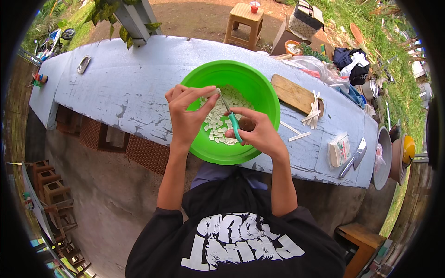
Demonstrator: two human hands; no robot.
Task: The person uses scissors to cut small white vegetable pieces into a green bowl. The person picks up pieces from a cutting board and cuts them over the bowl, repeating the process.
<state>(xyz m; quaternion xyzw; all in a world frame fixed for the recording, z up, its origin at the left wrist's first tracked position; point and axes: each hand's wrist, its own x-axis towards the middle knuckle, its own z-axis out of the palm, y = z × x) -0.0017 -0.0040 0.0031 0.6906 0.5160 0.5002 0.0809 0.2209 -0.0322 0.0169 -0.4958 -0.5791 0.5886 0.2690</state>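
My left hand pinches a short end of a pale flat strip between thumb and fingers, above a green plastic basin. My right hand has its fingers in the handles of teal-handled scissors. The blades point up and left, their tips at the strip's end. Many small whitish square pieces lie on the basin floor. Right of the basin, a bundle of uncut strips rests across a wooden board. Two loose strips lie nearer to me on the table.
The basin stands on a worn pale-blue table. To the right are a plastic-wrapped pack bearing writing and a cleaver. A metal post rises at the far edge, and a metal dish sits at left. Plastic bags crowd the back right.
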